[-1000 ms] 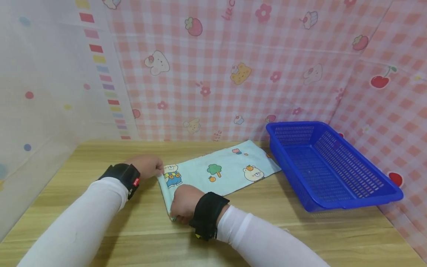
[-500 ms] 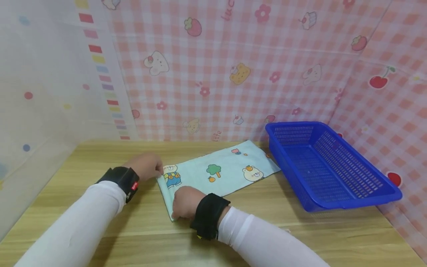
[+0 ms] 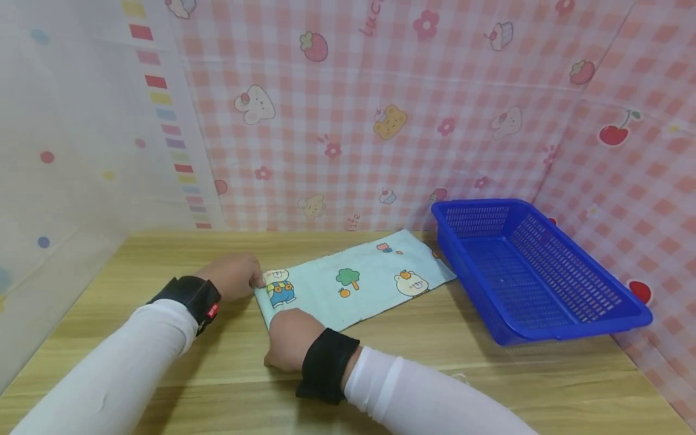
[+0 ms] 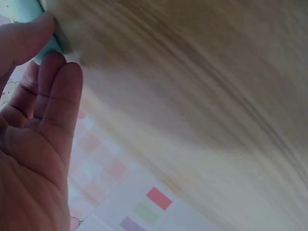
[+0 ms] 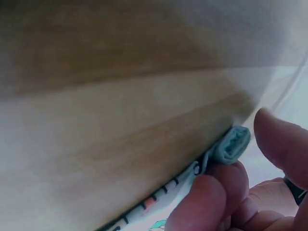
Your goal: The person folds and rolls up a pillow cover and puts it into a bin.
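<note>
A folded light-blue cloth (image 3: 321,293), printed with bears and a tree, lies across the table, its left end turned into a narrow roll (image 5: 232,145). At the far end of this roll, my left hand (image 3: 234,276) pinches the cloth between thumb and fingers. My right hand (image 3: 293,339) is at the near end, covering part of the roll in the head view. Seen from the right wrist, its bent fingers (image 5: 204,199) touch the roll from the cloth side, while the thumb stands apart from the roll's spiral end.
On the right stands a blue perforated plastic basket (image 3: 478,287), close against the cloth's far right corner. Pink checked fabric (image 3: 337,90) covers the back and right walls, and a pale dotted sheet (image 3: 70,115) the left. The table (image 3: 435,362) is wood-grained.
My right hand has shifted slightly left and nearer, its thumb now jutting out past the cloth's edge. My left hand has edged slightly left, still at the roll's far end.
</note>
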